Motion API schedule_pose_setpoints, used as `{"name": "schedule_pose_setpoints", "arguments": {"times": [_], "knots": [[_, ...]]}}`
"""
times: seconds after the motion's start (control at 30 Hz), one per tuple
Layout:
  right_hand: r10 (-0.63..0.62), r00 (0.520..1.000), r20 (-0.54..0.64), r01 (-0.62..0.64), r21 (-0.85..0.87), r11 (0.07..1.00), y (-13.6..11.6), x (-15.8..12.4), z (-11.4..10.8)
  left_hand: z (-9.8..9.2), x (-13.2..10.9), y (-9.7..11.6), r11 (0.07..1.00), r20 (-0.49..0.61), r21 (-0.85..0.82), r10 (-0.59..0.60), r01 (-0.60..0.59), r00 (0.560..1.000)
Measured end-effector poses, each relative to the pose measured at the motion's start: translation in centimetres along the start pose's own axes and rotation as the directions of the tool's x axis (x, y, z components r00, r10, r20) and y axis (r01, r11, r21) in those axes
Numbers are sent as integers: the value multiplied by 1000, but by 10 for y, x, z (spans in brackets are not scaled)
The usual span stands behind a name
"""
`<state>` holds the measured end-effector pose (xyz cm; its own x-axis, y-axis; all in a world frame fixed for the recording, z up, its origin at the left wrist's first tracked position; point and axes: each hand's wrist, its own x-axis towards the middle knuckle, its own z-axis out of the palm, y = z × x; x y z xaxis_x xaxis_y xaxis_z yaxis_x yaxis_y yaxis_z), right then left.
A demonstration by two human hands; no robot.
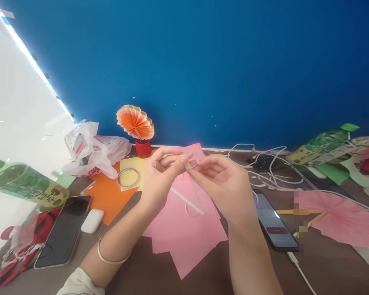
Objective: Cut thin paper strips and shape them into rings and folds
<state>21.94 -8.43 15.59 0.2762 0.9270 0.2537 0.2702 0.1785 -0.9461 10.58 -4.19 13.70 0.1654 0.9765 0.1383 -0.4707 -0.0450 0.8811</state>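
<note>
My left hand (164,170) and my right hand (223,180) meet over a spread of pink paper sheets (184,246). Both are closed in a pinch, fingertips nearly touching, on a narrow pale strip (188,166) that looks like paper or tape. Part of that strip is hidden by the fingers, and a faint, blurred length seems to hang below them. A second pale strip (187,200) lies across the pink paper beneath my hands. Left of my left hand, a roll of tape (128,178) rests on yellow paper (135,164).
A pleated paper fan (135,123) stands in a red base (143,148) at the back. Phones (64,231) (276,223) lie at either side, with white cables (273,164) at right. A pink fan (347,217), green bottles (27,184) and a plastic bag (95,153) surround the workspace.
</note>
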Motion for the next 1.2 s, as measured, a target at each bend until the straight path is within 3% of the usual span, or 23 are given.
{"name": "schedule_pose_setpoints", "arguments": {"times": [0.23, 0.5, 0.9, 1.2], "knots": [[-2, 1000, -2, 2, 10, 1000, 3, 1, -1, -5, 4, -2, 998, 37, -40, -48, 49, 998], [-8, 1000, 3, 8, -7, 1000, 2, 1, -1, 4, -7, 9, 996, -28, 86, -15, 17, 1000], [-37, 999, 1, 37, -32, 999, 4, 2, -1, 6, -8, 11, 994, -46, 102, 48, -43, 998], [-48, 999, -3, 48, -20, 999, 5, 3, -3, 5, -8, 12, 997, 37, 75, -14, 12, 999]]}}
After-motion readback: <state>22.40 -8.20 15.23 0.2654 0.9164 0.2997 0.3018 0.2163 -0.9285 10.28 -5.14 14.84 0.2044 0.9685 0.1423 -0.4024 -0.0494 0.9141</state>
